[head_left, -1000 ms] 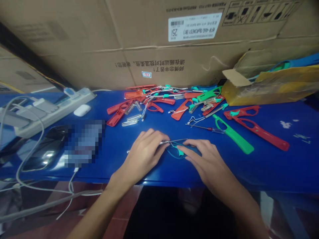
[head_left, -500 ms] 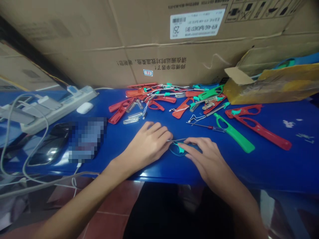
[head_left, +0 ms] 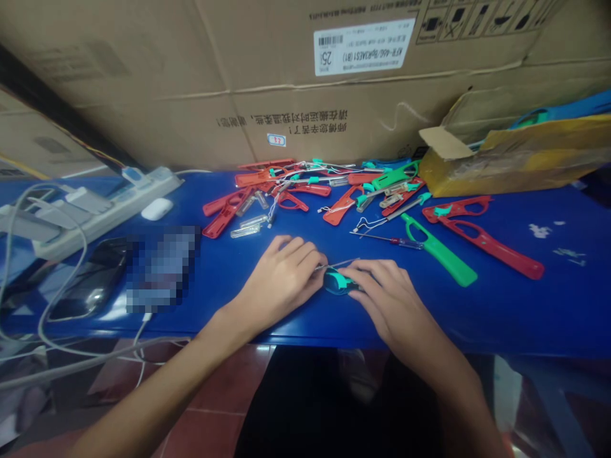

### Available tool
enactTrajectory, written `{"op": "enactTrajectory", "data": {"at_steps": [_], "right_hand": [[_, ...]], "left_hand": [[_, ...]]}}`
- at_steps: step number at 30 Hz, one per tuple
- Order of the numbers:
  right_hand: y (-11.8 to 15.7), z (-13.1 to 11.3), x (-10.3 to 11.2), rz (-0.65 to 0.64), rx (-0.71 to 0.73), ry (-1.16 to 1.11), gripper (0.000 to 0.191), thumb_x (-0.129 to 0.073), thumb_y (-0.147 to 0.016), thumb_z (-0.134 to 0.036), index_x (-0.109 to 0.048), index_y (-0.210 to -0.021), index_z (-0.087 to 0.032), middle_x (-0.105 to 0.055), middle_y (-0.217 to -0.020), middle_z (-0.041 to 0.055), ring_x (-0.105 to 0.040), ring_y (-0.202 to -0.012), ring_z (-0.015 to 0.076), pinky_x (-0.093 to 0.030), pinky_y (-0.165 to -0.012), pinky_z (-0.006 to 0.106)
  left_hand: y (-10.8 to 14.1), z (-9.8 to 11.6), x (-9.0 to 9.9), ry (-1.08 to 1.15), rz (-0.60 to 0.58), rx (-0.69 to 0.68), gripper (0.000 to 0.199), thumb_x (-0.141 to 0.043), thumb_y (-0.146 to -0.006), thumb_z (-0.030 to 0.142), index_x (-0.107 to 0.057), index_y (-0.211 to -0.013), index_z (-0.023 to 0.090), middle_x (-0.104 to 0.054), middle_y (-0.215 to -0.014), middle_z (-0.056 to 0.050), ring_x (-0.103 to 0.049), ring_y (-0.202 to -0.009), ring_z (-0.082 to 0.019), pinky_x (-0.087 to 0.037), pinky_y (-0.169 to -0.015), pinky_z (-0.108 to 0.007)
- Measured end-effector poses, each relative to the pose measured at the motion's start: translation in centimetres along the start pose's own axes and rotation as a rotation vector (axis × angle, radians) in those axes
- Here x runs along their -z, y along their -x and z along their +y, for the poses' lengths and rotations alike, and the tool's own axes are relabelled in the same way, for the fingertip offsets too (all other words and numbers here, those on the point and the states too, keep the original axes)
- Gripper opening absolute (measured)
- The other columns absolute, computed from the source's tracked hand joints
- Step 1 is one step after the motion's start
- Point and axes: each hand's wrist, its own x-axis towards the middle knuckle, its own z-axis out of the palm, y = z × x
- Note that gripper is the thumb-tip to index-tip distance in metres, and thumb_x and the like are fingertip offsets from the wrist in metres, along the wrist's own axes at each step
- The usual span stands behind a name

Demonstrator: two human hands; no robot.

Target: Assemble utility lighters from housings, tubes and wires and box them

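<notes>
A dark blue plastic shell [head_left: 337, 284] with a teal piece [head_left: 340, 278] in it lies on the blue table between my hands. My left hand [head_left: 291, 270] is closed at the shell's left side, its fingertips pinching a thin metal part [head_left: 337, 263] that points right. My right hand [head_left: 386, 289] has its fingers bent and pressed on the right end of the shell. Behind the hands lie a screwdriver [head_left: 405, 242] with a clear handle, a green shell [head_left: 449, 257] and a pile of red shells [head_left: 224, 216] with metal tubes and white wires.
An open carton [head_left: 515, 165] with blue parts stands at the back right, before a large cardboard box [head_left: 181, 57]. At the left are a power strip [head_left: 157, 184] with cables, a black phone [head_left: 90, 280], another blurred-out device [head_left: 165, 267] and a white case [head_left: 156, 208].
The view has shifted slightly, so the table's objects sit a little further left. My right fingers have moved slightly off the teal piece, which now shows more fully.
</notes>
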Motion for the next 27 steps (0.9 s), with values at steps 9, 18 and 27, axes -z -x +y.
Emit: {"op": "enactTrajectory", "data": {"at_steps": [9,18,27], "right_hand": [[0.2,0.2,-0.2,-0.018,0.029,0.046,0.037,-0.046,-0.103,-0.017,-0.061,-0.134,-0.031,-0.063,-0.131,0.0087,-0.055,-0.117,0.0248,-0.044,-0.089,0.039],[0.0,0.0,-0.1,0.004,0.027,0.067,0.035,-0.049,-0.103,-0.019,-0.061,-0.135,-0.028,-0.065,-0.126,0.0092,-0.056,-0.114,0.0244,-0.045,-0.088,0.038],[0.1,0.1,-0.2,0.019,0.033,0.062,0.033,-0.048,-0.103,-0.018,-0.063,-0.131,-0.028,-0.066,-0.126,0.008,-0.057,-0.113,0.0235,-0.045,-0.087,0.037]], "left_hand": [[0.5,0.0,-0.4,0.077,-0.007,0.053,0.014,-0.05,-0.103,0.022,-0.063,-0.1,0.018,-0.07,-0.096,-0.003,-0.062,-0.089,-0.02,-0.042,-0.09,-0.039],[0.4,-0.4,-0.4,0.203,-0.033,0.082,0.017,-0.051,-0.105,0.028,-0.064,-0.106,0.018,-0.071,-0.102,-0.004,-0.063,-0.095,-0.02,-0.042,-0.089,-0.037],[0.8,-1.0,-0.2,0.308,-0.043,0.104,0.014,-0.053,-0.105,0.028,-0.064,-0.11,0.02,-0.071,-0.106,-0.003,-0.061,-0.097,-0.019,-0.039,-0.091,-0.037]]}}
